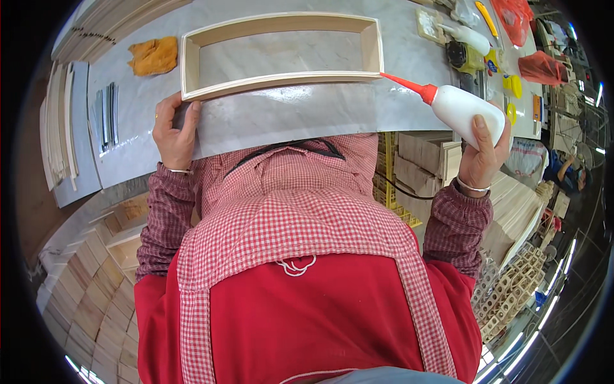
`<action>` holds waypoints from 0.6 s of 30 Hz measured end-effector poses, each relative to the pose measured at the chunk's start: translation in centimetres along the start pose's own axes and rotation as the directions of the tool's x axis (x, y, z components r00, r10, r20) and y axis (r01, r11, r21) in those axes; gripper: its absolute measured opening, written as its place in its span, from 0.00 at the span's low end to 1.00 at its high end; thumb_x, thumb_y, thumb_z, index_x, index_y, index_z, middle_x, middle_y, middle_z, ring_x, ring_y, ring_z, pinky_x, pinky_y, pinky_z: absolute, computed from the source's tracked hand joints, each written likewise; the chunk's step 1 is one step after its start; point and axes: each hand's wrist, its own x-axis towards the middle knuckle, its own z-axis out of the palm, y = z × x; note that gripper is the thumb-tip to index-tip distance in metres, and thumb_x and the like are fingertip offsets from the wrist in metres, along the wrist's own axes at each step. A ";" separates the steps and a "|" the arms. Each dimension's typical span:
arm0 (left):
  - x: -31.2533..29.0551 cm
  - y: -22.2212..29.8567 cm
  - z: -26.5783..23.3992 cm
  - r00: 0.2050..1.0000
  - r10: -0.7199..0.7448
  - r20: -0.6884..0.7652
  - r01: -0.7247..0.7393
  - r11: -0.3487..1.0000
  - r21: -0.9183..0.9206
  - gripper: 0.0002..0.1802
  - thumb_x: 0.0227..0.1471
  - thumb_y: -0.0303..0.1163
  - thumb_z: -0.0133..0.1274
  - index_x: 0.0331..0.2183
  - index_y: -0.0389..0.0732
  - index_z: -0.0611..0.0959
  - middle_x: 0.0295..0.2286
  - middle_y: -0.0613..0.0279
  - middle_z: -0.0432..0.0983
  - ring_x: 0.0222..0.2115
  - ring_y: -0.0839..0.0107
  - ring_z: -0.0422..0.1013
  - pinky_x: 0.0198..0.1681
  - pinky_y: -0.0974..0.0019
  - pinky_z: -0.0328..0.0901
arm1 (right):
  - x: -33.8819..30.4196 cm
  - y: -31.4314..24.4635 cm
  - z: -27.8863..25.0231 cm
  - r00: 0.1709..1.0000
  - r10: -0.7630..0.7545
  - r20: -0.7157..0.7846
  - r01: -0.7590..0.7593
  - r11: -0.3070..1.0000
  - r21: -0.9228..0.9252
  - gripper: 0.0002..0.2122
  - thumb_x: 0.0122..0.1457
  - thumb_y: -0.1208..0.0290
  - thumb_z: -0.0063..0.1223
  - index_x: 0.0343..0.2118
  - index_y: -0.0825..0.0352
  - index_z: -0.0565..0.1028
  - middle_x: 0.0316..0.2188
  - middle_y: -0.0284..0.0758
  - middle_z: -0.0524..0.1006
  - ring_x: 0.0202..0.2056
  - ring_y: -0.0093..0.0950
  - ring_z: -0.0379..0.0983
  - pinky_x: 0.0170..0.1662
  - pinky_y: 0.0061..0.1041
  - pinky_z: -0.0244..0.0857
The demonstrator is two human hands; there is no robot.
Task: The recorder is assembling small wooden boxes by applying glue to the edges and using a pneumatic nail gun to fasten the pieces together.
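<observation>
A rectangular frame of pale wood [288, 79] stands on its edges on the grey tabletop. My left hand [174, 131] grips its near left corner, thumb toward the near side and fingers at the left end. In my right hand [485, 150] is a white glue bottle [470, 114], tilted with its red pointed nozzle toward the left. The nozzle's tip is at the frame's near right corner; whether glue is coming out is too small to tell.
An orange cloth [153, 56] and thin strips [107, 118] lie on the table [307, 115] to the left. Wooden boards [61, 128] are stacked at the left edge. A second white bottle [472, 38], an orange cutter [486, 19] and red bags [542, 68] sit at the far right.
</observation>
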 end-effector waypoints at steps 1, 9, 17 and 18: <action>0.2 0.1 -0.1 1.000 -0.005 -0.001 0.005 1.000 0.000 0.13 0.47 0.29 0.58 0.37 0.35 0.78 0.32 0.59 0.73 0.32 0.68 0.68 0.39 0.70 0.63 | 0.2 0.0 -0.1 1.000 -0.001 -0.022 0.001 1.000 0.010 0.20 0.50 0.75 0.58 0.47 0.68 0.67 0.41 0.39 0.70 0.40 0.29 0.68 0.45 0.23 0.64; 1.0 1.1 -0.1 0.998 -0.047 0.041 0.046 0.999 0.022 0.14 0.49 0.29 0.57 0.39 0.35 0.76 0.34 0.58 0.71 0.33 0.66 0.67 0.40 0.68 0.63 | 5.5 4.3 -0.1 0.921 -0.083 -0.381 0.104 0.994 0.033 0.24 0.48 0.70 0.61 0.47 0.71 0.67 0.41 0.42 0.71 0.37 0.32 0.70 0.43 0.25 0.66; 3.6 3.0 2.3 0.995 0.015 0.096 -0.018 0.999 0.027 0.20 0.52 0.32 0.52 0.46 0.35 0.71 0.37 0.57 0.71 0.35 0.68 0.67 0.42 0.69 0.62 | 8.9 10.2 0.0 0.785 -0.513 -0.347 0.239 0.767 -0.595 0.26 0.44 0.68 0.64 0.45 0.69 0.66 0.39 0.42 0.70 0.38 0.35 0.68 0.43 0.28 0.64; 4.1 3.2 2.8 0.992 -0.058 0.111 0.055 0.998 0.032 0.20 0.52 0.31 0.52 0.47 0.36 0.71 0.39 0.55 0.70 0.36 0.66 0.67 0.43 0.68 0.62 | 9.1 11.1 -0.7 0.765 -0.545 -0.342 0.247 0.739 -0.627 0.25 0.44 0.69 0.65 0.45 0.69 0.67 0.38 0.42 0.71 0.38 0.36 0.70 0.44 0.29 0.64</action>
